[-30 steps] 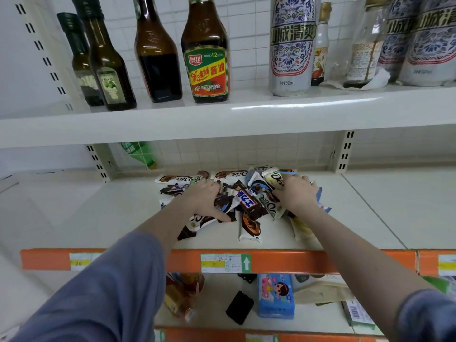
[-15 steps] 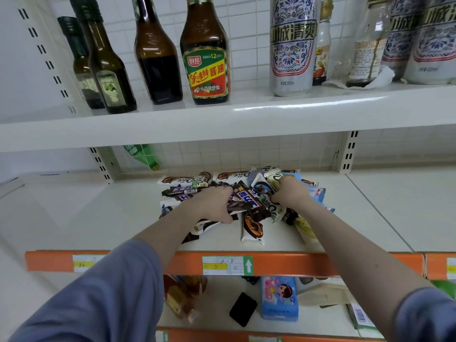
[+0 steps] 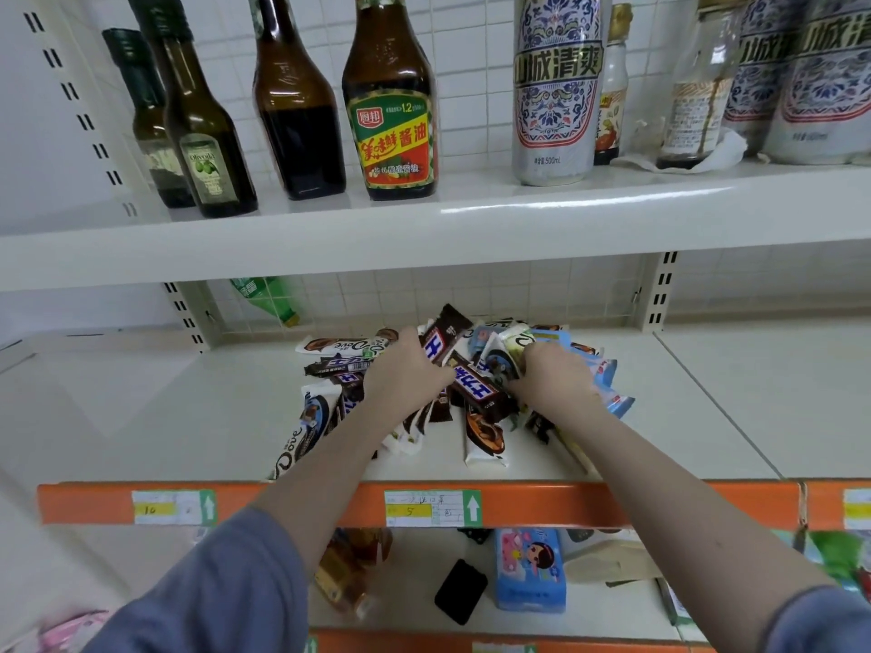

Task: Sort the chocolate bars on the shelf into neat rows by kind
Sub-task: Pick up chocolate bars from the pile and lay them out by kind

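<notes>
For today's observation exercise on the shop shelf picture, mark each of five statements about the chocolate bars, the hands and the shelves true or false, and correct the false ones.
1. The wrapped chocolate bars lie in a jumbled pile. True.
2. The left hand holds a dark brown bar with blue lettering. True.
3. The right hand hangs away from the pile. False: it is on the pile.
4. The orange shelf edge bears no labels. False: paper price tags are stuck on it.
5. Glass sauce bottles stand on the upper white shelf. True.
</notes>
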Available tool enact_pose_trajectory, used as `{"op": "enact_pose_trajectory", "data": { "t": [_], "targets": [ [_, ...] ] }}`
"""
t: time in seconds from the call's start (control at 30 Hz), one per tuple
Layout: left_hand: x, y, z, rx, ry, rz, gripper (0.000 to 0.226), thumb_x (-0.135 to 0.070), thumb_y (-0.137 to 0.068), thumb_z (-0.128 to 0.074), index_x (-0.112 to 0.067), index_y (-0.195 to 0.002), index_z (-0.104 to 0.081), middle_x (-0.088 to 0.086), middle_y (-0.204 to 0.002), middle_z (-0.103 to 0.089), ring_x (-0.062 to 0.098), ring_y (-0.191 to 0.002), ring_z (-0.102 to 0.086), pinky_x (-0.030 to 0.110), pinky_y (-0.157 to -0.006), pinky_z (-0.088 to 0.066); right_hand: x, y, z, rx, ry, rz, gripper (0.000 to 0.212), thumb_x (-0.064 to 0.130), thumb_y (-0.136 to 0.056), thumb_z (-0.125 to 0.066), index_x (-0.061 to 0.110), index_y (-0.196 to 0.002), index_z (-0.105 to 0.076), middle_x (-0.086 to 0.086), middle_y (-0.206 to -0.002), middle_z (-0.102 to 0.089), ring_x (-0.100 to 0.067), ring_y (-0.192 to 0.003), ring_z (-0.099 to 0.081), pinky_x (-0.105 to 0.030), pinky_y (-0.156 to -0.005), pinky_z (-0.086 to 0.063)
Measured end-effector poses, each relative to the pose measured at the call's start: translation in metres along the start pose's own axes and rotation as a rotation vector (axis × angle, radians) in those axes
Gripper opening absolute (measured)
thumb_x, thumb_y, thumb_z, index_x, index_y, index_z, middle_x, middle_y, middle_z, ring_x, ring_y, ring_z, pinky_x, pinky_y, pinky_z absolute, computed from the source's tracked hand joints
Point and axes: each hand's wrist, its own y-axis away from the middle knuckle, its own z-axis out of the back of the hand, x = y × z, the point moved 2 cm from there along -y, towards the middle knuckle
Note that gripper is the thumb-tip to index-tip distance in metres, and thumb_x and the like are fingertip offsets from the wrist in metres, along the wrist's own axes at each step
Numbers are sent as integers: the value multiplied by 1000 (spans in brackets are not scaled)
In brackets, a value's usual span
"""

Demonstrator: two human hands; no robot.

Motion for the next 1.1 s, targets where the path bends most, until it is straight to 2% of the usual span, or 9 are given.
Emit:
{"op": "enact_pose_trajectory", "data": {
  "t": [0.1,0.2,0.33,0.43,0.5,0.6,0.8,0.97,1.1],
  "targets": [
    [0,6,5,19,297,110,34,-27,-71,-68,-14,-94,-46,-3,-73,-52,10,-60,-51,24,-49,-36,1,11,0,-33,76,-12,18,23,-85,-58,9,-96,-54,-7,-89,-59,-22,-75,-56,-28,-57,-39],
    [4,15,7,72,571,217,30,-19,-69,-68,-14,-90,-48,-1,-73,-52,11,-61,-50,25,-52,-39,2,16,1,-16,72,-48,15,17,-87,-53,8,-99,-55,-9,-94,-63,-23,-76,-54,-28,-58,-40],
    [9,29,11,140,763,322,64,-18,-69,-72,-8,-125,-45,8,-109,-56,22,-97,-57,31,-71,-45,0,27,6,-47,-46,-97,16,19,-87,-52,7,-97,-55,-7,-78,-56,-25,-71,-54,-25,-50,-34],
    [9,39,17,181,889,312,38,-13,-69,-75,-16,-101,-54,4,-90,-61,16,-77,-60,27,-56,-41,-11,41,14,-133,-239,-145,20,22,-86,-54,7,-99,-58,-9,-81,-61,-28,-76,-57,-27,-54,-35],
    [8,46,18,204,959,312,28,-11,-69,-74,-22,-87,-56,5,-85,-65,20,-74,-65,32,-61,-49,-20,55,19,-204,-437,-172,13,19,-85,-55,11,-95,-58,-7,-84,-61,-26,-77,-55,-30,-62,-37],
    [2,57,15,202,1002,298,23,-10,-67,-73,-24,-81,-61,9,-85,-70,26,-78,-68,44,-76,-55,-32,82,22,-309,-678,-180,4,15,-84,-58,15,-81,-55,1,-75,-59,-20,-73,-53,-28,-62,-35],
    [-36,76,-5,162,1003,284,25,-14,-68,-73,-27,-86,-59,8,-85,-67,27,-77,-65,44,-75,-54,-84,117,35,-398,-954,-198,5,12,-85,-60,13,-80,-61,3,-73,-62,-10,-65,-58,-21,-58,-48],
    [-97,94,-32,139,922,236,25,-13,-70,-72,-29,-78,-54,-4,-72,-60,11,-62,-58,26,-53,-41,-172,122,48,-425,-1050,-192,10,10,-83,-63,16,-75,-65,7,-70,-68,-1,-60,-58,-15,-58,-44],
    [-176,104,-83,167,843,178,31,-24,-56,-72,-13,-81,-55,7,-71,-57,22,-65,-57,29,-57,-38,-269,116,57,-381,-1160,-181,10,11,-83,-63,15,-76,-68,7,-71,-70,-7,-68,-61,-19,-63,-47]
  ]
}}
